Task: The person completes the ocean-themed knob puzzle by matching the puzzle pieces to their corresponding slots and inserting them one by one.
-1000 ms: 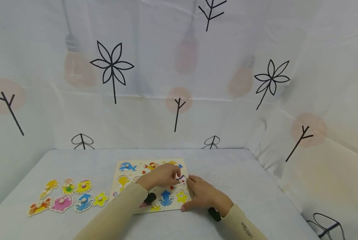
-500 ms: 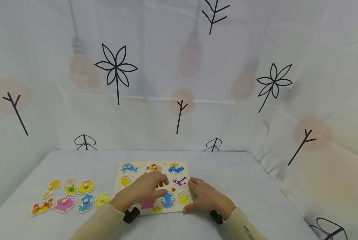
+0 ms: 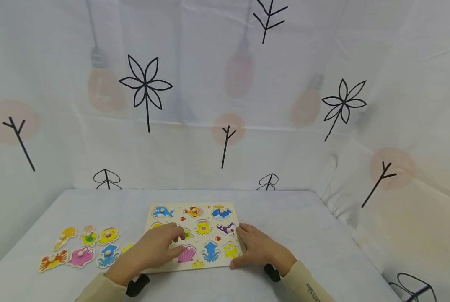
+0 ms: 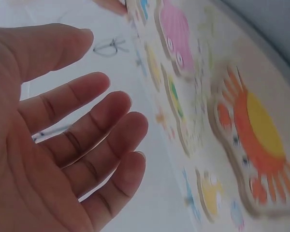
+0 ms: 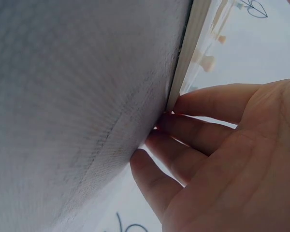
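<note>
While bracing the board (image 3: pixel 178 207) with unclenched right hand (image 3: pixel 262 247), withdrawing left hand (image 3: pixel 154 246) (loose, empty), leaving purple piece (image 3: pixel 226 229) seated.

My head camera faces forward and down from farthest off, my left-wrist camera (image 3: pixel 137 286) views the puzzle board (image 3: pixel 196 240) closely past my left hand (image 3: pixel 151 248), my right-wrist camera (image 3: pixel 272 273) sights closely along the tabletop (image 3: pixel 296 226) past my right hand (image 3: pixel 262 249), and all three include that board.
</note>
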`<state>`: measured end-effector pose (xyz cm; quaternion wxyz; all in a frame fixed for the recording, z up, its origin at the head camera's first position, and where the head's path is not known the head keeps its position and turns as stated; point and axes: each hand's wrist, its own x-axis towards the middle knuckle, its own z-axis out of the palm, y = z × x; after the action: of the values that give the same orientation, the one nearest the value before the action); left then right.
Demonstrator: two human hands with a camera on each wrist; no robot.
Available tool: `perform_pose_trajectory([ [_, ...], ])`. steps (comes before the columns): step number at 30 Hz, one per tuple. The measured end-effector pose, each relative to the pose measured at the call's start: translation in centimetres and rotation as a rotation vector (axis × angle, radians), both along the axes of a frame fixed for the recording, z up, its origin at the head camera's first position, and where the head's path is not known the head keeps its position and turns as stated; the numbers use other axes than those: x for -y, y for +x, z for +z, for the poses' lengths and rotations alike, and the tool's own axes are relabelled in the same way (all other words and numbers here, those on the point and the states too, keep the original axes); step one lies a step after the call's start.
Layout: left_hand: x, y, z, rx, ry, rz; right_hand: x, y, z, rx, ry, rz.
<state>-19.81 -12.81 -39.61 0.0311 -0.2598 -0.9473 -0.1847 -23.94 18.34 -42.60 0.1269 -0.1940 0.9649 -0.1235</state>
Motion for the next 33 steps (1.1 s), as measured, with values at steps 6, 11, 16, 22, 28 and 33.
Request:
perform_pose_trajectory([
  [6,2.7,0.0,0.2,-0.013,0.005,0.099,0.2,0.1,0.0,0.012,-0.003,-0.004],
  [11,4.7,0.1,-0.2,0.009,0.006,0.176,0.2,0.1,0.0,0.008,0.001,0.001],
  [16,6.2,0.0,-0.2,0.043,-0.013,0.253,0.2,0.0,0.1,-0.004,0.010,0.002],
  [22,8.2,-0.2,0.2,0.048,-0.031,0.298,0.2,0.1,0.2,0.011,-0.003,-0.006],
  [28,10.1,-0.7,0.2,0.011,-0.035,0.307,0.1,0.1,0.4,0.009,-0.010,-0.010],
  [33,11.8,-1.1,-0.1,0.036,-0.071,0.357,0.0,0.0,0.2,0.010,-0.010,-0.010],
])
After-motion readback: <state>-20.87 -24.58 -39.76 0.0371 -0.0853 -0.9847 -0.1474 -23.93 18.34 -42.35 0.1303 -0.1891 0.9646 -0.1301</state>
